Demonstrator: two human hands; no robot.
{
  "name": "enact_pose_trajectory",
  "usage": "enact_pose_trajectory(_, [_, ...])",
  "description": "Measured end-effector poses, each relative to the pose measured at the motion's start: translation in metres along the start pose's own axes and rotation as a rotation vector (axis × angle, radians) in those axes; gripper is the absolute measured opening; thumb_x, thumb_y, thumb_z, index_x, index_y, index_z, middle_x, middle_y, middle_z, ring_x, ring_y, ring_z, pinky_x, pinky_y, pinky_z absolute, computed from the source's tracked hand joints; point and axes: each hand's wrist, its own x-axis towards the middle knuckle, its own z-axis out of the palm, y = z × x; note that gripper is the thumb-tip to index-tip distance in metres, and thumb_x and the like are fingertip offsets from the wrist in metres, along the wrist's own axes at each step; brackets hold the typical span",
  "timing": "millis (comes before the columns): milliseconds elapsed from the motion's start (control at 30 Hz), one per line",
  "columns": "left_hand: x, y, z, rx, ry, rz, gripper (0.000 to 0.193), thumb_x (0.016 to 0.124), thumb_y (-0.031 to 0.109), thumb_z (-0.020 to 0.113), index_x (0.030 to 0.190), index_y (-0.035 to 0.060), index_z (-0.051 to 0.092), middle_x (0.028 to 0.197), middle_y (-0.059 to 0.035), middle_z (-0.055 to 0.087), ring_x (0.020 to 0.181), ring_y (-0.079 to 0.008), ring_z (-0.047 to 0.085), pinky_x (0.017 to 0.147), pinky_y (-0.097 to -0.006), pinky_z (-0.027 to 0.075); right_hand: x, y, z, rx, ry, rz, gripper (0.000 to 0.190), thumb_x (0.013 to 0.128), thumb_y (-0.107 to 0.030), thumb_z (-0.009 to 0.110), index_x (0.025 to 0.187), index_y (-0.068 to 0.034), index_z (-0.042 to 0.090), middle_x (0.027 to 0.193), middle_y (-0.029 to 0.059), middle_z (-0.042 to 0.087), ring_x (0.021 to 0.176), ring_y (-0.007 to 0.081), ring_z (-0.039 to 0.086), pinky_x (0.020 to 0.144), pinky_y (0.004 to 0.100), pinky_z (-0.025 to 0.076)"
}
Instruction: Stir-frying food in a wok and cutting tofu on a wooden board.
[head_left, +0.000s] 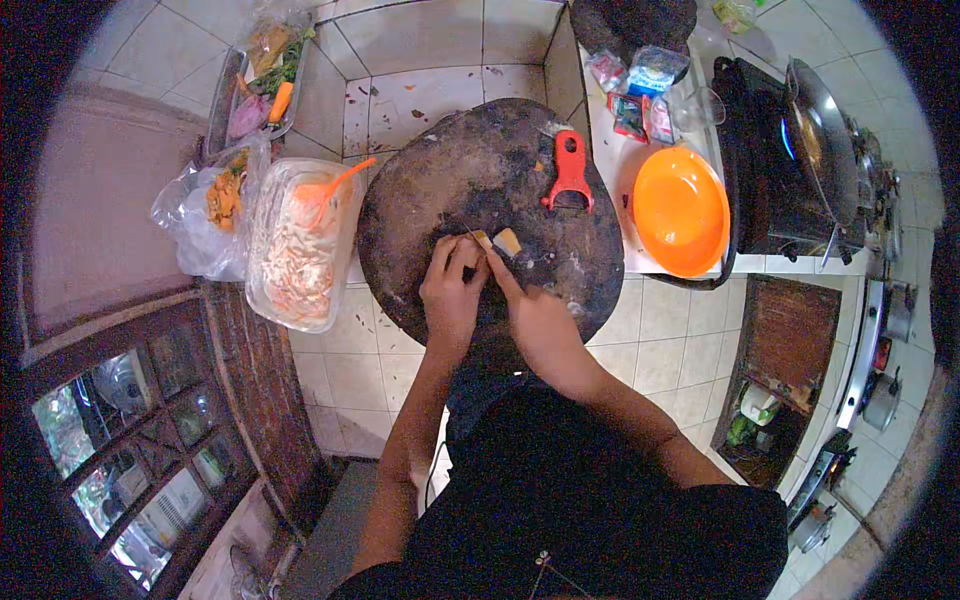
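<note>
Over the near half of a round, dark wooden chopping board (465, 165), my two hands meet. My left hand (452, 281) pinches a small pale piece of food with a brownish-yellow skin (481, 238) against the board. My right hand (536, 319) grips a knife (471, 231), its index finger stretched along it; the handle is hidden in the hand and only a little blade shows. Just right of the fingertips lies a cut pale chunk (508, 241). Farther back on the board rests a red peeler (570, 169).
To the left, a plastic tub (253, 300) of shredded vegetables holds an orange spoon (341, 180). Plastic bags (187, 217) and a vegetable tray (217, 112) sit beyond. At right are an orange bowl (681, 202), seasoning packets (628, 116) and a wok (825, 142) over a blue flame.
</note>
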Motion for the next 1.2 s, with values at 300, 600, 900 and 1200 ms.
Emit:
enact_pose_trajectory(300, [-0.001, -0.002, 0.003, -0.01, 0.01, -0.013, 0.028, 0.069, 0.008, 0.063, 0.094, -0.0009, 0.054, 0.1, -0.0146, 0.052, 0.091, -0.0296, 0.054, 0.074, -0.0336, 0.046, -0.003, -0.004, -0.006, -0.108, -0.121, 0.015, 0.067, 0.067, 0.001, 0.047, 0.129, -0.007, 0.023, 0.064, 0.0193, 0.054, 0.056, 0.0328, 0.056, 0.05, 0.0404, 0.046])
enact_pose_trajectory(600, [-0.003, -0.006, 0.004, -0.003, -0.038, -0.002, 0.036, 0.063, 0.003, 0.064, 0.097, 0.0001, 0.052, 0.103, -0.014, 0.05, 0.096, -0.0295, 0.051, 0.078, -0.0337, 0.044, 0.015, -0.009, 0.008, -0.106, -0.023, 0.023, 0.066, 0.071, -0.001, 0.045, 0.131, -0.01, 0.018, 0.065, 0.0206, 0.054, 0.054, 0.0332, 0.056, 0.049, 0.0422, 0.046])
enact_pose_trajectory(900, [-0.001, -0.002, 0.005, 0.023, 0.033, -0.027, 0.033, 0.064, 0.003, 0.064, 0.095, 0.0022, 0.053, 0.1, -0.0122, 0.051, 0.091, -0.029, 0.054, 0.075, -0.0333, 0.045, -0.003, 0.005, 0.013, -0.111, -0.052, 0.003, 0.068, 0.071, 0.0, 0.044, 0.132, -0.014, 0.016, 0.068, 0.0199, 0.054, 0.054, 0.0316, 0.057, 0.05, 0.0408, 0.047])
enact_pose_trajectory(1200, [0.0, -0.001, 0.004, 0.015, 0.028, -0.024, 0.03, 0.066, 0.008, 0.064, 0.095, 0.0029, 0.054, 0.101, -0.012, 0.052, 0.09, -0.0279, 0.054, 0.075, -0.0333, 0.046, 0.013, 0.013, 0.039, -0.083, 0.061, -0.01, 0.068, 0.07, -0.001, 0.045, 0.131, -0.017, 0.018, 0.066, 0.016, 0.053, 0.053, 0.0299, 0.056, 0.048, 0.0392, 0.047])
